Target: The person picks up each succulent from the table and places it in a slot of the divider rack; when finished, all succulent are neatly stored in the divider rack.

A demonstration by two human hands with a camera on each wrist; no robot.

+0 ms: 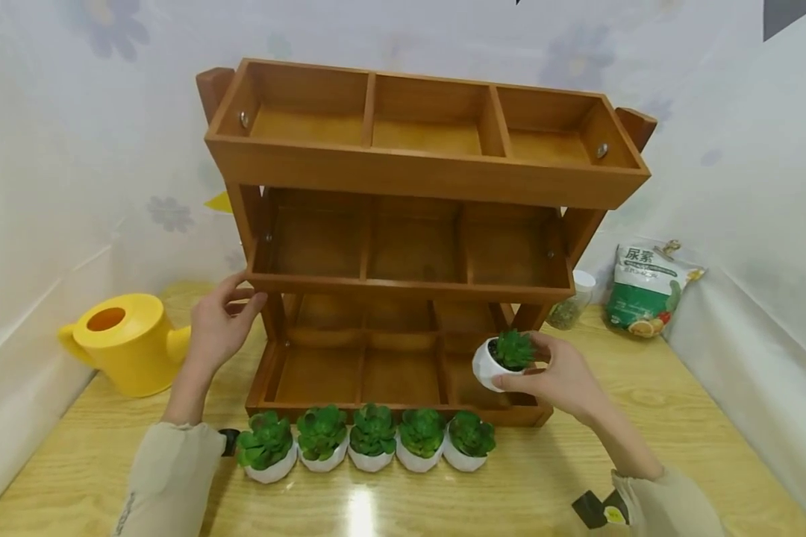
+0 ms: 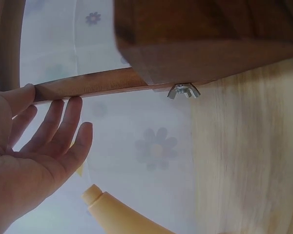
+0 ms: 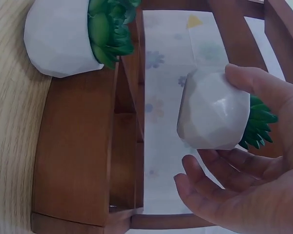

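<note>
My right hand (image 1: 564, 375) holds a potted succulent (image 1: 488, 367) by its white faceted pot, in front of the bottom tier's right compartment. In the right wrist view, thumb and fingers grip the pot (image 3: 215, 109) from opposite sides, with green leaves beyond. On the left, my left hand (image 1: 219, 325) is at the side of the three-tier wooden plant stand (image 1: 416, 173), level with the middle tier. The left wrist view shows its thumb and fingertips pinching a wooden bar (image 2: 95, 84) of the stand. All the compartments seen are bare.
Several potted succulents (image 1: 372, 431) stand in a row along the stand's front base. A yellow watering can (image 1: 137, 358) sits to the left. Behind right are a white-lidded jar (image 1: 571, 304) and a green-and-white bag (image 1: 648, 294) closed with a clip. Fabric walls surround the wooden table (image 1: 645, 403).
</note>
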